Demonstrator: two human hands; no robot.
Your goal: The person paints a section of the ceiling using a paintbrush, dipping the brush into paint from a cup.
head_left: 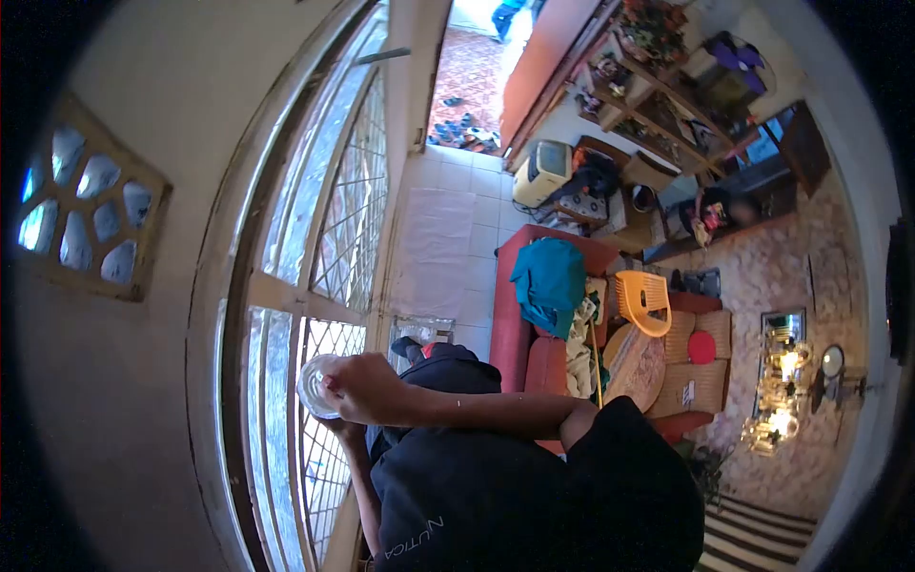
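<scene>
A round, clear plastic container is in front of my body, close to the grilled window. My left hand is partly hidden under it and appears closed around its lower side. Over its top lies my right hand, with the fingers curled together. A small red spot shows at those fingertips, and I cannot make out what, if anything, they hold.
A window with a metal grille runs along my left. Ahead are an open doorway with shoes outside and a small television. To the right are a red sofa, an orange plastic chair and a round table.
</scene>
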